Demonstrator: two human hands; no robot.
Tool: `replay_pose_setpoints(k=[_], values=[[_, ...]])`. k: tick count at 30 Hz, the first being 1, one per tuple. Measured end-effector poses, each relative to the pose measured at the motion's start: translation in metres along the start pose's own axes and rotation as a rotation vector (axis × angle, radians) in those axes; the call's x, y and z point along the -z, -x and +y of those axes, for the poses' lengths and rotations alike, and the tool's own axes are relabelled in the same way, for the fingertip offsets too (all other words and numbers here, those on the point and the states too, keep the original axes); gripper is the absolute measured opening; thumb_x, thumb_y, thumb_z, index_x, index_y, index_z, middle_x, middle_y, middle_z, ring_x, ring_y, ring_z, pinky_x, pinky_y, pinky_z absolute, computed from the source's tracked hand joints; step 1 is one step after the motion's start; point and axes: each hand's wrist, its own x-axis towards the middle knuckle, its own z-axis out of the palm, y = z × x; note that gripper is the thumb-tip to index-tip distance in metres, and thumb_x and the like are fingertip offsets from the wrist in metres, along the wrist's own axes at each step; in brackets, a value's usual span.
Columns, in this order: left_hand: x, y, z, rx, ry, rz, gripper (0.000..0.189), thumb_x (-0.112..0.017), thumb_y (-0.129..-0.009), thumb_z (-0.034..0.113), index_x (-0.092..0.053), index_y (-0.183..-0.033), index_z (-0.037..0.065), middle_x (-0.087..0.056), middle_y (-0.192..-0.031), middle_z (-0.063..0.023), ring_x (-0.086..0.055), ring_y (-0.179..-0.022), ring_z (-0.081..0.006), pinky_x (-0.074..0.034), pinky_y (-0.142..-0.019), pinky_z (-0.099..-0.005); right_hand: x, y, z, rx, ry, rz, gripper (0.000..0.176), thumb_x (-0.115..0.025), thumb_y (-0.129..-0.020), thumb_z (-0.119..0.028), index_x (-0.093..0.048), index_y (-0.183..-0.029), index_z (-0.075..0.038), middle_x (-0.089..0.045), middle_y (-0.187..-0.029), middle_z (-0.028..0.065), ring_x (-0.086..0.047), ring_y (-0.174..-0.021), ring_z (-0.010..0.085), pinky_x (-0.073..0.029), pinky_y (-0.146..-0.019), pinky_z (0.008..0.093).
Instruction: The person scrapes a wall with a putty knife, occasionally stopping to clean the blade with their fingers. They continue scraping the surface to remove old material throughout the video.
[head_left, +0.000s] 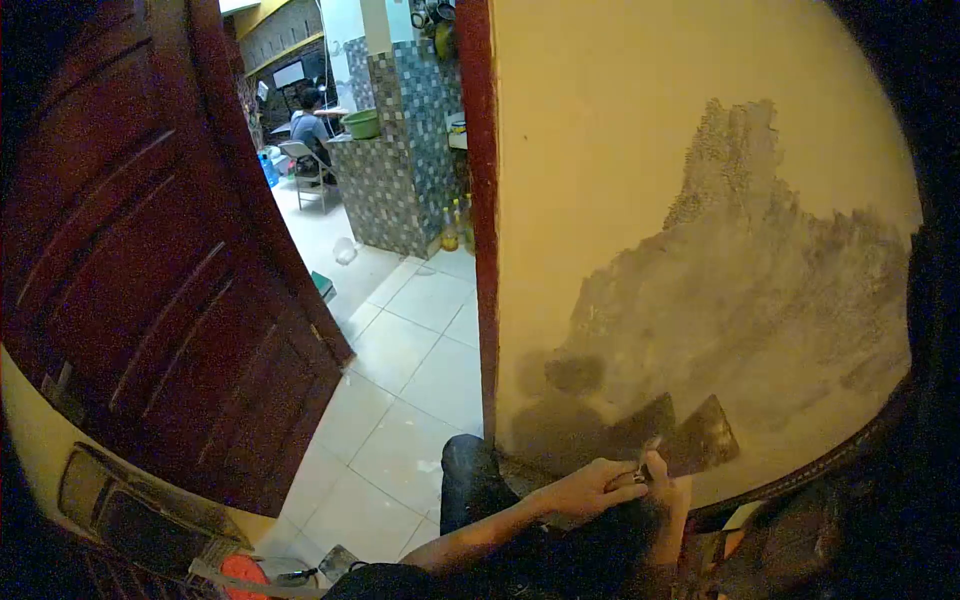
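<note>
Low in front of the patched yellow wall, my two hands meet above my dark-clothed lap. My left hand reaches in from the lower left, its fingers closed against the fingers of the other hand. My right hand is upright beside it, fingers bent together. Something small and shiny shows between them, too small to name. Behind the hands, a rough grey patch spreads over the wall, with darker shadows at its foot.
A dark red door stands ajar at left. Through the doorway are white floor tiles, a tiled counter, a green basin and a seated person. A red container and flat-bladed tool are at bottom left.
</note>
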Motion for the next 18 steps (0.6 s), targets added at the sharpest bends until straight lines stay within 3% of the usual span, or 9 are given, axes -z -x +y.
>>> replay_pose_setpoints(k=[4,5,7,8,9,10,12,15,18], values=[[0.014,0.000,0.000,-0.141,-0.125,0.052,0.032,-0.063,-0.088,0.037,-0.056,-0.098,0.008,-0.055,-0.065,-0.0013,-0.051,-0.059,-0.0117,-0.043,-0.054,-0.0328,0.008,0.023,-0.049,-0.199,-0.058,0.037,0.022,-0.064,-0.086,-0.019,-0.064,-0.098,0.000,-0.066,-0.096,0.0074,-0.060,-0.087,0.0203,-0.048,-0.082,0.0328],[0.015,0.001,0.001,-0.146,-0.115,0.052,0.032,-0.063,-0.088,0.037,-0.056,-0.098,0.008,-0.055,-0.065,-0.0013,-0.051,-0.059,-0.0117,-0.043,-0.054,-0.0328,0.010,0.024,-0.048,-0.199,-0.055,0.062,0.022,-0.063,-0.086,-0.019,-0.064,-0.098,0.000,-0.066,-0.096,0.0075,-0.060,-0.087,0.0205,-0.048,-0.082,0.0329],[0.020,0.004,0.004,-0.016,0.024,0.066,0.036,-0.067,-0.085,0.034,-0.056,-0.107,0.007,-0.063,-0.081,-0.0053,-0.059,-0.073,-0.0170,-0.049,-0.067,-0.0345,0.020,0.028,-0.039,-0.176,-0.039,0.131,0.023,-0.063,-0.086,-0.020,-0.064,-0.098,-0.001,-0.066,-0.096,0.0077,-0.060,-0.087,0.0207,-0.048,-0.082,0.0332],[0.023,0.003,0.004,-0.016,0.034,0.057,0.036,-0.067,-0.085,0.034,-0.056,-0.107,0.007,-0.063,-0.081,-0.0053,-0.059,-0.073,-0.0170,-0.049,-0.067,-0.0345,0.026,0.026,-0.034,-0.152,-0.031,0.179,0.023,-0.063,-0.086,-0.021,-0.064,-0.098,-0.001,-0.066,-0.096,0.0078,-0.060,-0.087,0.0209,-0.048,-0.082,0.0333],[0.024,0.002,0.001,-0.084,-0.007,0.169,0.038,-0.068,-0.084,0.029,-0.054,-0.113,0.007,-0.063,-0.088,-0.0073,-0.060,-0.079,-0.0183,-0.049,-0.072,-0.0337,0.036,0.022,-0.027,-0.113,-0.026,0.242,0.023,-0.063,-0.087,-0.021,-0.064,-0.098,-0.001,-0.066,-0.096,0.0079,-0.060,-0.087,0.0210,-0.048,-0.082,0.0334],[0.022,-0.004,-0.002,-0.146,-0.036,0.261,0.043,-0.070,-0.083,0.024,-0.053,-0.119,0.007,-0.063,-0.095,-0.0092,-0.060,-0.085,-0.0195,-0.049,-0.077,-0.0328,0.049,0.016,-0.022,-0.073,-0.018,0.328,0.024,-0.062,-0.087,-0.022,-0.064,-0.098,-0.001,-0.066,-0.096,0.0079,-0.060,-0.087,0.0211,-0.048,-0.082,0.0335],[0.030,-0.010,-0.002,-0.076,-0.029,0.184,0.041,-0.070,-0.084,0.020,-0.053,-0.118,0.005,-0.062,-0.111,-0.0139,-0.061,-0.101,-0.0215,-0.049,-0.087,-0.0350,0.082,-0.002,-0.013,0.060,0.033,0.589,0.024,-0.062,-0.087,-0.022,-0.064,-0.099,-0.001,-0.066,-0.096,0.0081,-0.060,-0.087,0.0214,-0.048,-0.082,0.0337],[0.030,-0.011,-0.002,-0.056,0.046,0.228,0.037,-0.066,-0.086,0.013,-0.053,-0.119,0.004,-0.062,-0.115,-0.0138,-0.060,-0.105,-0.0213,-0.047,-0.092,-0.0347,0.129,-0.026,-0.005,0.242,0.132,0.975,0.025,-0.061,-0.088,-0.024,-0.063,-0.099,-0.001,-0.066,-0.096,0.0083,-0.060,-0.088,0.0217,-0.048,-0.082,0.0340],[0.020,-0.017,0.008,-0.023,0.075,0.191,0.034,-0.064,-0.087,0.011,-0.053,-0.118,0.003,-0.063,-0.115,-0.0125,-0.060,-0.105,-0.0202,-0.046,-0.093,-0.0339,0.155,-0.038,0.006,0.293,0.142,1.145,0.026,-0.060,-0.088,-0.025,-0.063,-0.099,-0.002,-0.066,-0.096,0.0086,-0.060,-0.088,0.0221,-0.048,-0.082,0.0343]])
